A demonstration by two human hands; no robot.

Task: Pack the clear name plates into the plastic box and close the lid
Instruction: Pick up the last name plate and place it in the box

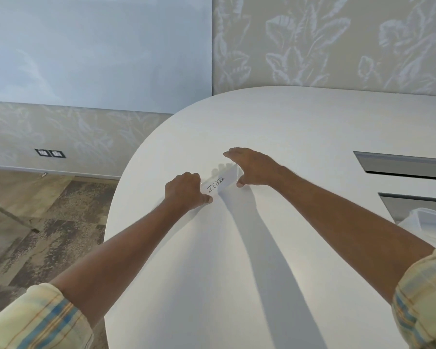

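A clear name plate [218, 182] with a white card reading "ZEBRA" stands on the white table [237, 248], far from me near its rounded end. My left hand [186, 191] grips the plate's left end with curled fingers and thumb. My right hand [252, 167] is at the plate's right end, thumb against its front edge, fingers stretched out over the top; whether they touch it I cannot tell. A corner of the clear plastic box [428, 221] shows at the right edge of the table.
Two dark rectangular cable slots [403, 162] are set into the table on the right. The table's curved edge drops to patterned carpet [48, 222] on the left. A whiteboard [93, 51] and a leaf-patterned wall stand behind.
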